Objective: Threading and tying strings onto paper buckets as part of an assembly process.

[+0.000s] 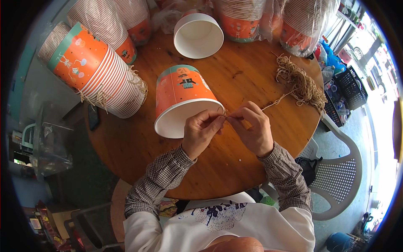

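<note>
An orange and green paper bucket (184, 90) lies on its side on the round wooden table, its white mouth facing me. At the right edge of that mouth, my left hand (199, 133) pinches thin twine with thumb and forefinger. My right hand (254, 129) pinches the twine too, its fingertips almost meeting the left ones. Where the twine passes at the rim is mostly hidden by my fingers. A strand (278, 101) runs from beside my right hand to a loose heap of tan twine (299, 80) on the right side of the table.
A leaning stack of nested buckets (113, 82) with twine ends stands at left, beside a dark phone (93, 117). Plastic-wrapped stacks (241, 19) line the far edge around a white-lined bucket (198, 37). A white plastic chair (338, 178) and black crates (350, 90) are at right.
</note>
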